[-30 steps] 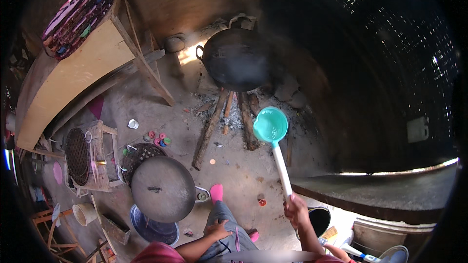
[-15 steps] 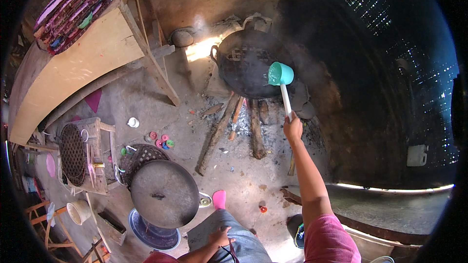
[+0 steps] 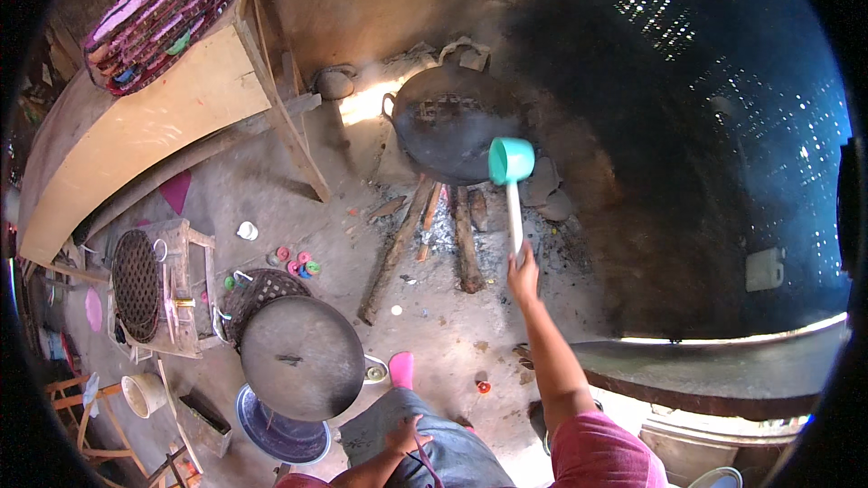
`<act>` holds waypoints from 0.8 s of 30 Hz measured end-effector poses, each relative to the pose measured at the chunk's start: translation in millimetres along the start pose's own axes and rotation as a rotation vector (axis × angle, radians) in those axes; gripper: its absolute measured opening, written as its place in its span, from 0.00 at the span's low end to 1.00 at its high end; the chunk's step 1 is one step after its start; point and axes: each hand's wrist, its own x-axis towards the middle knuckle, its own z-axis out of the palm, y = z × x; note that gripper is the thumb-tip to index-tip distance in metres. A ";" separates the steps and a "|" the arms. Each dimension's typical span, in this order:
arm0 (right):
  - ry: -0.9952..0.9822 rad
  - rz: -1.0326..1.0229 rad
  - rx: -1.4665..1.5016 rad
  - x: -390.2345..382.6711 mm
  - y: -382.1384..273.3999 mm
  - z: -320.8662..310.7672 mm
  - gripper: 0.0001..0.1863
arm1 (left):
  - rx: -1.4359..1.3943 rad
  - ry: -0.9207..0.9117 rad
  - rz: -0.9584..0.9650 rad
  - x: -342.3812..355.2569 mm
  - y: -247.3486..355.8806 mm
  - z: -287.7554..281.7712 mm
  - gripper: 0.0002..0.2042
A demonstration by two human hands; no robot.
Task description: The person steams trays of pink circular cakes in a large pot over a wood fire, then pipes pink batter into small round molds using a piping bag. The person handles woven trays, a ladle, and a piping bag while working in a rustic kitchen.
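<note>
My right hand (image 3: pixel 522 273) is closed round the white handle of a teal dipper (image 3: pixel 512 161). The dipper's cup is at the lower right rim of a large black wok (image 3: pixel 434 152), its opening turned toward the wok. Dark liquid in the wok mirrors a lattice pattern, and thin smoke or steam hangs about it. Beneath it, firewood logs (image 3: pixel 467 248) stick out over grey ash. My left hand (image 3: pixel 404 434) rests on my lap with its fingers curled on a thin dark strap (image 3: pixel 427 463).
A big round lid (image 3: pixel 301 357) lies across a blue basin (image 3: pixel 276 432) at my left. Beyond it stand a woven basket (image 3: pixel 262 294), a wooden stool (image 3: pixel 185 334) and a white cup (image 3: pixel 247 230). A raised ledge (image 3: pixel 687 366) runs along the right, near a white jerrycan (image 3: pixel 765 269).
My right hand has drawn the dipper back toward me, from over the wok to its near right rim, and the cup is turned more sideways. My left hand stays on my lap.
</note>
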 end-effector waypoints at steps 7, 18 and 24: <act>-0.485 0.906 0.777 -284.3 103.7 -149.2 0.08 | 0.026 0.062 -0.107 -30.5 58.6 12.4 0.40; -0.259 1.239 0.587 -579.3 253.0 -441.9 0.12 | 0.069 0.128 -0.081 -90.6 65.5 115.0 0.32; -0.162 1.381 0.680 -571.6 360.6 -436.1 0.10 | -0.015 0.292 0.034 -125.2 44.2 123.4 0.26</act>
